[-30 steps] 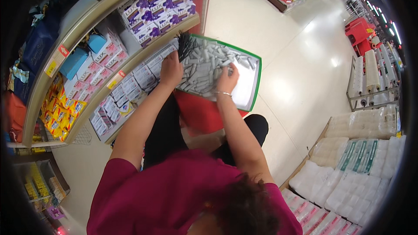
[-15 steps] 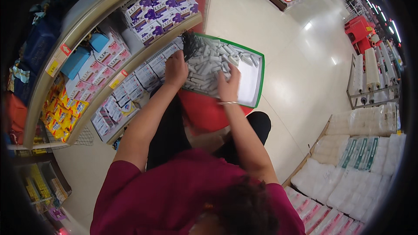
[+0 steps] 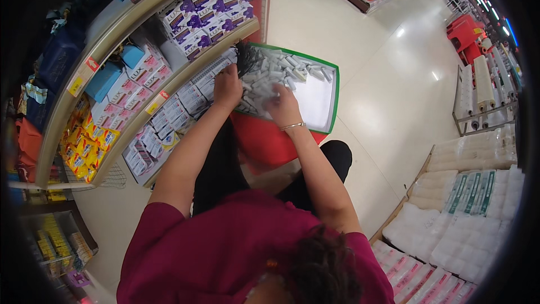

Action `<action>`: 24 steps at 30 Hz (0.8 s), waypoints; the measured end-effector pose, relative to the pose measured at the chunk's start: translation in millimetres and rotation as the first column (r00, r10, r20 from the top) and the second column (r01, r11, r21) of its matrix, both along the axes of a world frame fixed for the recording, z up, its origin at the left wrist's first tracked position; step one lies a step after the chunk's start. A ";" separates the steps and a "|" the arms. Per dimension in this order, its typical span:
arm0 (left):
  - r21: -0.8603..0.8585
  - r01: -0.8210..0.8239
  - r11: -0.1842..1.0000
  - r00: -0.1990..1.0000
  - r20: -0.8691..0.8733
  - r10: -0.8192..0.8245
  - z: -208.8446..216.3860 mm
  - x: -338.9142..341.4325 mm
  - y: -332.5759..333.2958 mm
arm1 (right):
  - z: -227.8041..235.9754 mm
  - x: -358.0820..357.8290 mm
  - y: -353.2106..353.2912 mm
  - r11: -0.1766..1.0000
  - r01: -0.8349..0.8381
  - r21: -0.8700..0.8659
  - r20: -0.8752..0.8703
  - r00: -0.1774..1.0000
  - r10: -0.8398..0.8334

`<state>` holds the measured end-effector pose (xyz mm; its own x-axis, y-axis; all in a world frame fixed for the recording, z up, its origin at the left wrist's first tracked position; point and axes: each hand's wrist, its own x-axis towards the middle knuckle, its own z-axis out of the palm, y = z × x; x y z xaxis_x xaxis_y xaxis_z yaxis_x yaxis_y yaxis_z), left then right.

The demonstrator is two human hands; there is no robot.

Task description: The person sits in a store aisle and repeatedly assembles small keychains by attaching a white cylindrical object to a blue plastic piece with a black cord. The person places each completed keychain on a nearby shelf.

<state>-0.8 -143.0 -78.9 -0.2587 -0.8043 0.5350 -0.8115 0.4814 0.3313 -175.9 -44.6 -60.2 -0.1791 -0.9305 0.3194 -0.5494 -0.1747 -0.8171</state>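
Right in there over the heap: held the right hand (image 3: 284, 107) bent downward, with fingers curled and only slightly spread, among the small, pale grey, oblong pieces (image 3: 275, 69). Too blurred at the fingertips to tell of any piece in its grasp. Over on the other side, held the left hand (image 3: 228, 87) nearly closed, in a loose fist at the left edge, just beside the bunch of thin, black strands (image 3: 246, 59); impossible to tell from above of anything pinched inside.

Wore a thin, shiny bracelet (image 3: 292, 125) on the right wrist. Had the pieces piled across the left and middle of the shallow, rectangular, green-rimmed tray (image 3: 337, 86), with its white bottom showing at the right. Had a smooth, red support (image 3: 264, 141) under that, between legs in black trousers (image 3: 337, 160).

Moving out left: had small, white boxes (image 3: 194, 97) on the low shelf near the left hand, purple-and-white cartons (image 3: 208, 17) above, then pink-and-white cartons (image 3: 132, 93) and bright yellow packets (image 3: 87, 147). Out to the right: shiny, pale floor (image 3: 388, 90), long, whitish rolls (image 3: 484, 87) on a rack, and stacked, white, plastic-wrapped packs (image 3: 461, 236) lower down.
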 end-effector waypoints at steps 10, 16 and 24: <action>-0.025 0.001 1.000 1.000 0.018 -0.001 1.2 -0.3 1.7 | -8.5 -49.6 -30.1 0.973 0.201 0.110 -0.481 0.868 -0.125; -0.023 0.006 1.000 1.000 0.021 -0.005 1.9 -0.6 1.5 | -14.9 -50.4 -41.2 0.972 0.205 0.119 -0.557 0.824 -0.106; 0.005 -0.030 1.000 0.998 0.058 0.029 3.0 -1.6 3.0 | -6.8 -58.7 -40.5 0.935 0.150 0.320 -0.583 0.809 0.070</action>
